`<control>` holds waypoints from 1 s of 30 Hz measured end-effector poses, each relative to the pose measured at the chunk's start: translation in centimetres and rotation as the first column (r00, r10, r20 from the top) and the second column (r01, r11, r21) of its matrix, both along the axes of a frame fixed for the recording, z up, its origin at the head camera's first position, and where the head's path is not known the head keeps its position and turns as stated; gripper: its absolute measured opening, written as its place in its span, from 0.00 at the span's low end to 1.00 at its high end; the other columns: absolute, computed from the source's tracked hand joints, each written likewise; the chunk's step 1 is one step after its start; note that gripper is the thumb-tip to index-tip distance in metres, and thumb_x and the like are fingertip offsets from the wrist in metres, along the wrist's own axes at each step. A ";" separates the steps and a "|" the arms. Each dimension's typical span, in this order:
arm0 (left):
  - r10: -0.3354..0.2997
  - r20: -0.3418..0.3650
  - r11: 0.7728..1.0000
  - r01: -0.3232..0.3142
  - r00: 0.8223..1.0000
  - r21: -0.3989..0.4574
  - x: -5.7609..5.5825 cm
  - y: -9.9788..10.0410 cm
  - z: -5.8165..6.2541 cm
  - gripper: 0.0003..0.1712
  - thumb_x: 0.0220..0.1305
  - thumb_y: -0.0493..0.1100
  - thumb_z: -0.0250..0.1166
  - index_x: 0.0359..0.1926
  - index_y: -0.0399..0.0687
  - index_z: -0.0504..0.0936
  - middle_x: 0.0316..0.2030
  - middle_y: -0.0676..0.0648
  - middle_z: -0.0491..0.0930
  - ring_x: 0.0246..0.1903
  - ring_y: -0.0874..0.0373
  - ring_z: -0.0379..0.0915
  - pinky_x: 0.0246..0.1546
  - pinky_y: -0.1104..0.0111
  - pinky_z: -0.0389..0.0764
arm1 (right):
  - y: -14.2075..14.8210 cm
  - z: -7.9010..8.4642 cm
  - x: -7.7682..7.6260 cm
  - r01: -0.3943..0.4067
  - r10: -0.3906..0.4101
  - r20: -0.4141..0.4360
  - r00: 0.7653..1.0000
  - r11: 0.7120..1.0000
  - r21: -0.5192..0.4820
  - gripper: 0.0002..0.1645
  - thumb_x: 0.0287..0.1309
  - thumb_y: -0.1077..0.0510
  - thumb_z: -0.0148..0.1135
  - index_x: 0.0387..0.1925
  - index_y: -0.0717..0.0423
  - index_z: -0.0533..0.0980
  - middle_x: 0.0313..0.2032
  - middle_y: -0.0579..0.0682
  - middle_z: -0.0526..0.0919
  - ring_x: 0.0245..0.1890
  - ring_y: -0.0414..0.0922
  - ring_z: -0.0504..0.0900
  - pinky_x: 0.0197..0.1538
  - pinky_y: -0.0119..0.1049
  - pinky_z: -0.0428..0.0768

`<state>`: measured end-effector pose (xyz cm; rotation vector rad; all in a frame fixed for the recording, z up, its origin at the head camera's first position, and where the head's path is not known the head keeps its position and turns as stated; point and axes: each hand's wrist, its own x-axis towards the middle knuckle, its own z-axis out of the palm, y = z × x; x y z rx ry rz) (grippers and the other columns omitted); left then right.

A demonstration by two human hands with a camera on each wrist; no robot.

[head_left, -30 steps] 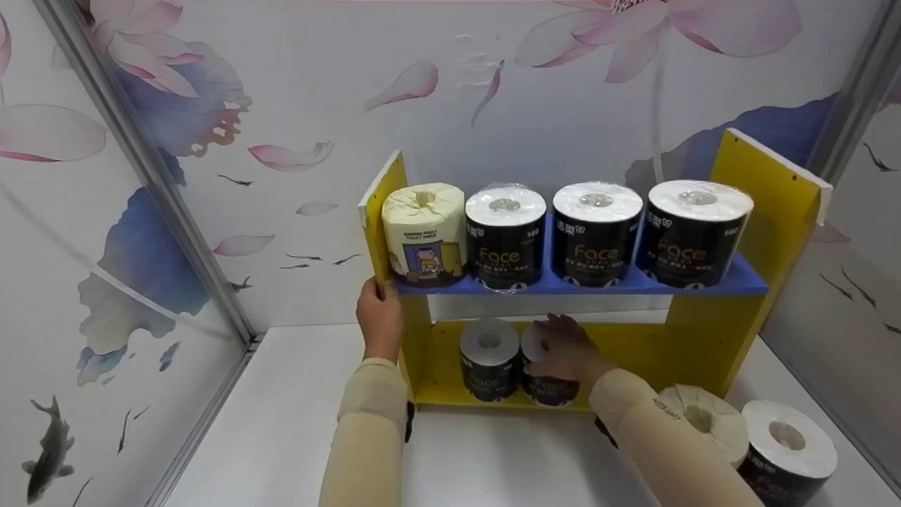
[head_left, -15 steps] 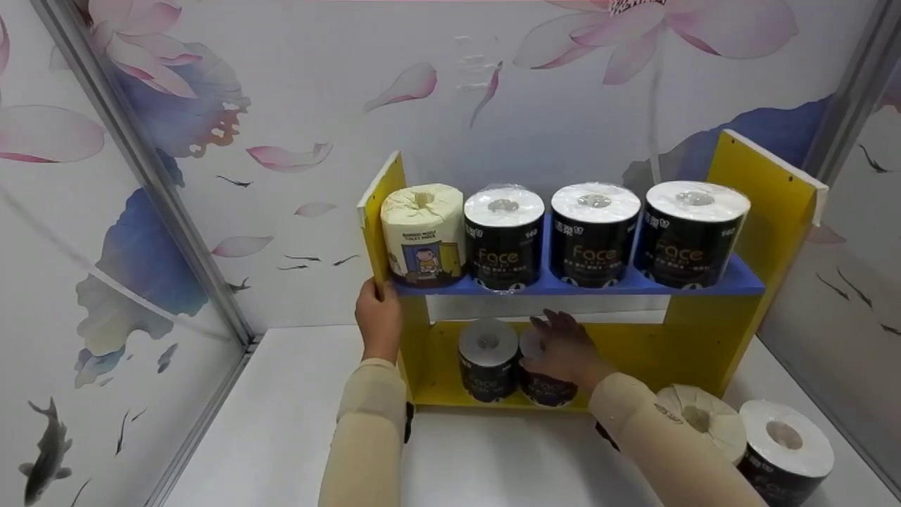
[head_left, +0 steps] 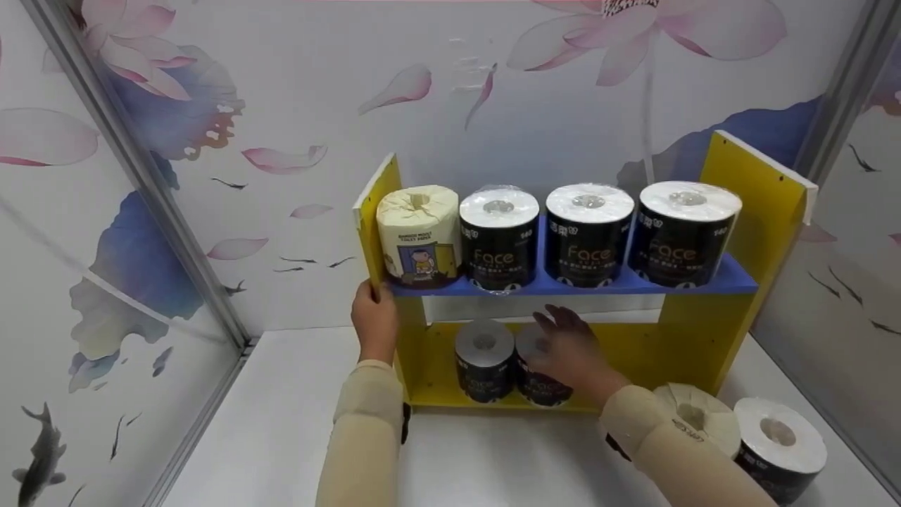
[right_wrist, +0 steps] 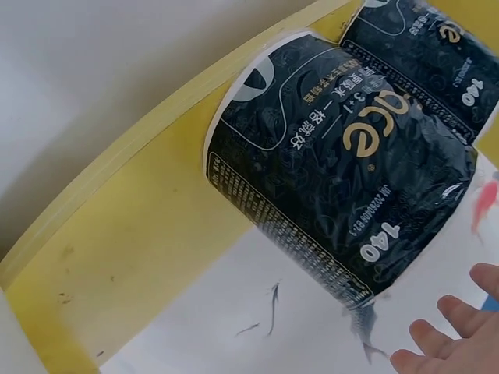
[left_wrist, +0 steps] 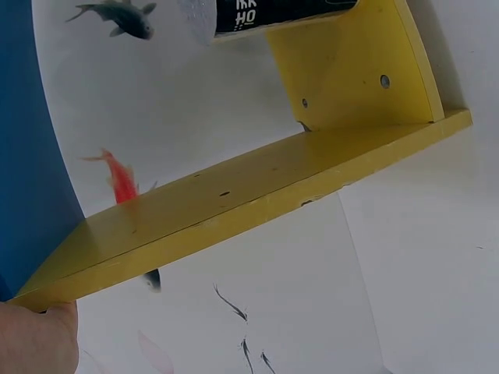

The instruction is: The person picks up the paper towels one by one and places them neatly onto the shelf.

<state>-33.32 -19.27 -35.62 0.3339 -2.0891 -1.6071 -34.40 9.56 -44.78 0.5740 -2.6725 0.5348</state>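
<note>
My left hand (head_left: 374, 322) grips the left side panel of a yellow and blue shelf rack (head_left: 732, 289) just below the blue shelf. In the left wrist view, the panel's edge (left_wrist: 195, 226) meets that hand's thumb side. Two black-wrapped toilet rolls stand side by side on the lower shelf: the left roll (head_left: 484, 370) and the right roll (head_left: 538, 387). My right hand (head_left: 574, 352) is beside the right roll and covers part of it in the head view. In the right wrist view, its loosely spread fingers (right_wrist: 460, 315) are apart from this roll (right_wrist: 335, 164).
On the blue upper shelf stand a cream-wrapped roll (head_left: 420, 236) and three black-wrapped rolls (head_left: 588, 236). Right of the rack, another cream roll (head_left: 704, 415) and a black-wrapped roll (head_left: 781, 443) stand on the white table (head_left: 281, 422). Flower-printed walls enclose the back and sides.
My right hand has drawn slightly right and back from the right lower roll. The left hand keeps its grip on the panel. The whole head view has shifted a little.
</note>
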 end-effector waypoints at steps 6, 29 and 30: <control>-0.005 0.023 1.000 0.005 1.000 0.010 0.1 0.0 0.1 0.21 0.74 0.42 0.48 0.61 0.35 0.70 0.56 0.37 0.75 0.54 0.45 0.71 0.57 0.54 0.70 | 0.2 0.2 0.7 -0.016 0.017 -0.046 0.999 1.000 0.011 0.41 0.47 0.45 0.70 0.60 0.63 0.73 0.62 0.64 0.69 0.63 0.63 0.65 0.63 0.58 0.65; 0.009 -0.011 1.000 -0.009 1.000 -0.023 0.3 -0.1 0.2 0.20 0.73 0.40 0.49 0.59 0.33 0.72 0.54 0.34 0.76 0.53 0.43 0.71 0.55 0.53 0.70 | 1.7 1.3 3.9 -0.004 0.006 -0.116 0.993 1.000 0.013 0.45 0.49 0.41 0.70 0.65 0.57 0.69 0.65 0.62 0.66 0.64 0.62 0.65 0.62 0.57 0.67; 0.008 -0.010 1.000 -0.008 1.000 -0.022 0.3 -0.1 0.2 0.20 0.73 0.40 0.49 0.59 0.33 0.72 0.54 0.34 0.75 0.53 0.43 0.71 0.56 0.53 0.70 | 1.8 1.3 4.0 -0.003 0.005 -0.124 0.992 1.000 0.010 0.45 0.49 0.41 0.70 0.65 0.57 0.69 0.65 0.62 0.66 0.64 0.61 0.65 0.62 0.57 0.68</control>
